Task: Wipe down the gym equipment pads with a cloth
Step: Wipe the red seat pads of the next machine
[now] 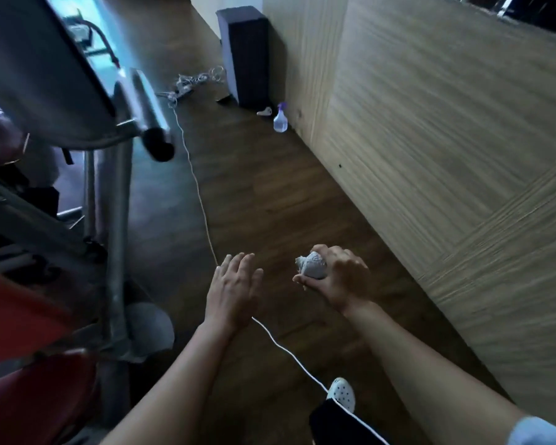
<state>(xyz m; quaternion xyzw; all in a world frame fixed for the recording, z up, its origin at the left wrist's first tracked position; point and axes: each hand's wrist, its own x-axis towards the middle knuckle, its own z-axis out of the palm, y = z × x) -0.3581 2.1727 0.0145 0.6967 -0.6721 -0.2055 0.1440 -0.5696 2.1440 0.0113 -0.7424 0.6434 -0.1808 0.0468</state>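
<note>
Dark wood flooring (270, 203) runs away from you between a gym machine and a panelled wall. At your far left stands the machine's grey metal frame (116, 220), with 2 red pads (20, 316) low beside it, one above the other, and neither of your hands is touching them. Above them a silver bar (148, 104) with a black end cap juts out toward the middle of the room. A tangle of pale cables (193, 80) lies on the floor farther back, and 1 white cord (199, 194) trails from it toward you, passing under your left hand (233, 290). That hand hovers palm down with its fingers straight and spread, holding nothing. Behind it, against the wall, stands a tall dark box (246, 56), with a clear spray bottle (280, 118) just to its right on the floor. The cloth (312, 266) is bunched into a pale wad in your right hand (341, 277), whose fingers and thumb curl round it; it is held in the air near your left hand and well apart from the pads. Below, your white perforated shoe (342, 393) rests on the floor by the cord. Light wood panelling (446, 139) fills the right side.
</note>
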